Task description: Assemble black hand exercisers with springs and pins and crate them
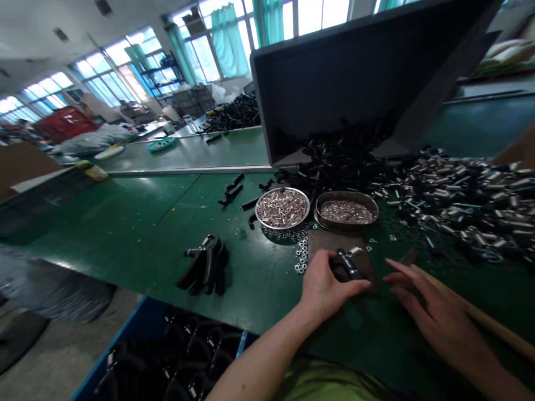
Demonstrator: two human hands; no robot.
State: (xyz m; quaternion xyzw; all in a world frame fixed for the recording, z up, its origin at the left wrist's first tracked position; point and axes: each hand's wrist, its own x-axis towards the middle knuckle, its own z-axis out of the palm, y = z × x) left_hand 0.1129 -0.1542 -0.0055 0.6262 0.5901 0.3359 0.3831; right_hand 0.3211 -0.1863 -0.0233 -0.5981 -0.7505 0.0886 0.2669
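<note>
My left hand [322,287] is closed around a black part with a short silver cylinder [349,263], resting it on a flat brown plate [324,242]. Its thumb and fingers cover much of the part. To the right, my right hand [437,314] holds nothing, its fingers stretched apart. Beside that hand lies a tool with a long wooden handle [480,318], perhaps a hammer; its dark head [409,257] points toward the plate. Small metal nuts [301,256] are scattered along the plate's left edge.
A round dish of small pins [282,208] and an oval tin of small metal pieces [348,211] stand behind the plate. Silver cylinders and bolts [472,200] heap at right. Black curved-handled pieces [205,264] lie left. A blue crate [142,317] sits below the table edge.
</note>
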